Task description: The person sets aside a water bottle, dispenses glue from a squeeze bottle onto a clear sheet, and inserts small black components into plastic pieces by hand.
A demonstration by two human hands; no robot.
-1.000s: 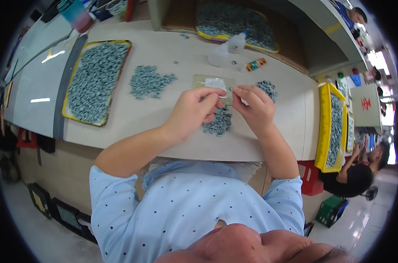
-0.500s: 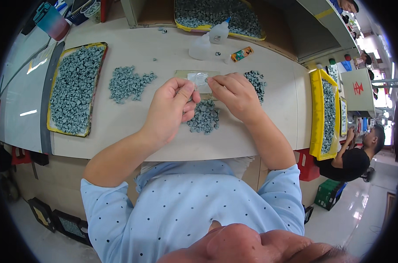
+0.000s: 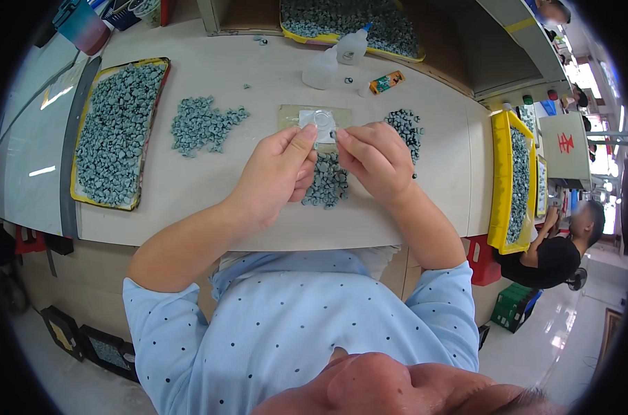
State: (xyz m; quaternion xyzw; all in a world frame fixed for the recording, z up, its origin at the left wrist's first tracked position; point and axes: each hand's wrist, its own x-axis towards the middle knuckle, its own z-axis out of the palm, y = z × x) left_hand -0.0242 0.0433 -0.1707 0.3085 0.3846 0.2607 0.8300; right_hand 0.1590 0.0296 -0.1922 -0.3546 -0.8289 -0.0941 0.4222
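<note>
Both my hands are raised over the middle of the table, a small gap between their fingertips. My left hand [image 3: 278, 173] is closed in a pinch, and a tiny grey-green edge shows under its thumb and forefinger. Between the thumb and forefinger of my right hand [image 3: 377, 160] is a small dark grey-green piece [image 3: 333, 134]. Just beyond the fingertips lies a flat greenish board [image 3: 288, 119] bearing a white square with a clear round dish [image 3: 321, 118]. Under my hands sits a heap of small grey-green pieces [image 3: 325, 185], partly hidden by them.
Loose piles [image 3: 202, 124] and darker pieces [image 3: 402, 131] flank my hands. A yellow-rimmed tray [image 3: 74, 173] stands left, a yellow bin [image 3: 499, 187] right. Squeeze bottles [image 3: 321, 71] and an orange-and-green packet [image 3: 387, 81] are behind. Someone in black [image 3: 549, 259] sits at the right.
Both hands have drawn slightly toward me off the board, showing more of the dish. The dark piece in my right fingers is now plainer to see. The view has shifted a little.
</note>
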